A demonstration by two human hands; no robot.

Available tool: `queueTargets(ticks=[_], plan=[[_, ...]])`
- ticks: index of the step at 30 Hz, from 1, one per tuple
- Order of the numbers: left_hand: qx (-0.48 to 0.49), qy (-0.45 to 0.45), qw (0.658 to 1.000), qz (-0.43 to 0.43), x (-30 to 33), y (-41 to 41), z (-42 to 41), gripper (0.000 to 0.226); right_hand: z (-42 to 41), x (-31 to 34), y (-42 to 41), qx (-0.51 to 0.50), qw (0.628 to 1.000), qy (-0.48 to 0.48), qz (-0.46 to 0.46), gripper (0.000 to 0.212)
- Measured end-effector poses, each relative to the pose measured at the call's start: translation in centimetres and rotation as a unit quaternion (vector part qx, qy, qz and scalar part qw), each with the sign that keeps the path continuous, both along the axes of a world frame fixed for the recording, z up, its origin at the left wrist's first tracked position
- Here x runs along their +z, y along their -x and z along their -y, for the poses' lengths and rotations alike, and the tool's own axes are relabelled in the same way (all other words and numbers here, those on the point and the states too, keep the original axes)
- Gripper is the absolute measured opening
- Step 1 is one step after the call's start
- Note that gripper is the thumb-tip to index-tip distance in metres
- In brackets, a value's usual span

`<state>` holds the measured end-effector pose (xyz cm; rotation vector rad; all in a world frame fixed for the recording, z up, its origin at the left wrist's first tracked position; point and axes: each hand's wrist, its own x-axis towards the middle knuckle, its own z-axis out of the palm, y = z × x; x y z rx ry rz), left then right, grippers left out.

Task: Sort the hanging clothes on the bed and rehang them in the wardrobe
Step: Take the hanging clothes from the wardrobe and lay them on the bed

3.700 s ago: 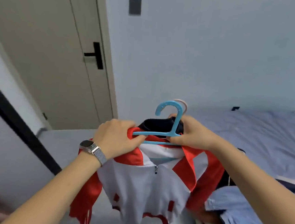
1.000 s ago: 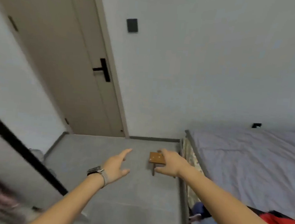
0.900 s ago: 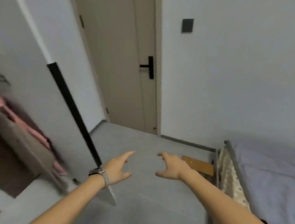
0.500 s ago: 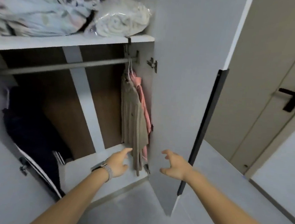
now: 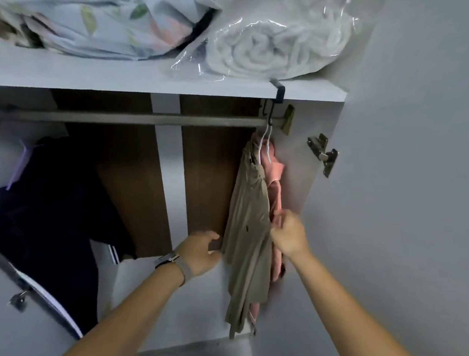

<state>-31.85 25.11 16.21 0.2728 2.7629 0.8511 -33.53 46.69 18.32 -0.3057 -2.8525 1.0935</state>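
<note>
Seen from head height, an open wardrobe [image 5: 318, 213] fills the frame. A metal rail [image 5: 136, 118] runs across the upper middle. At its right end, two garments hang side by side on thin white wire hangers [image 5: 265, 140]: a khaki garment [image 5: 246, 235] in front, a pink garment [image 5: 275, 187] pressed behind it against the wardrobe wall.

The left hand [image 5: 201, 250], with a watch at the wrist, sits just left of the khaki cloth, fingers curled toward its edge; whether it grips the fabric cannot be told. The right hand [image 5: 289, 233] reaches in from the right, fingers loosely bent and touching the cloth where khaki meets pink.

Both garments look thin, limp and light, draping in soft vertical folds. They would probably slide off if tugged by the cloth; the hanger necks near the rail seem the surer hold.

A dark garment [image 5: 52, 204] hangs at lower left. On the shelf [image 5: 123, 77] above lie floral bedding [image 5: 94, 12] and a rolled white blanket [image 5: 277, 36] in crinkled clear plastic.
</note>
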Motion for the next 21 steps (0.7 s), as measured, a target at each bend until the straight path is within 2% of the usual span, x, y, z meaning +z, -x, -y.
queueTargets(ticks=[3,7,11,16,19,21], plan=[[0.038,-0.006,0.999,0.013,-0.5,2.6,2.7,0.049,1.7,1.2,6.4,-0.014,0.999,0.043,-0.025,0.041],[0.068,-0.018,0.997,0.014,-0.8,6.1,6.5,0.049,3.4,-0.7,12.7,-0.033,0.997,0.034,-0.060,0.040],[0.075,-0.036,0.996,-0.010,-1.1,8.9,10.3,0.044,5.9,-2.7,16.4,-0.105,0.993,0.059,-0.003,0.036],[0.160,-0.025,0.984,-0.075,0.1,11.4,17.2,0.041,13.2,-2.4,17.7,-0.070,0.985,0.151,-0.053,0.033],[0.242,0.026,0.950,-0.195,0.9,12.0,22.4,0.042,17.4,-2.7,16.5,-0.026,0.979,0.195,-0.050,0.028],[0.317,0.101,0.899,-0.283,1.4,12.3,26.1,0.049,20.0,-2.8,15.7,0.008,0.977,0.206,-0.051,0.027]])
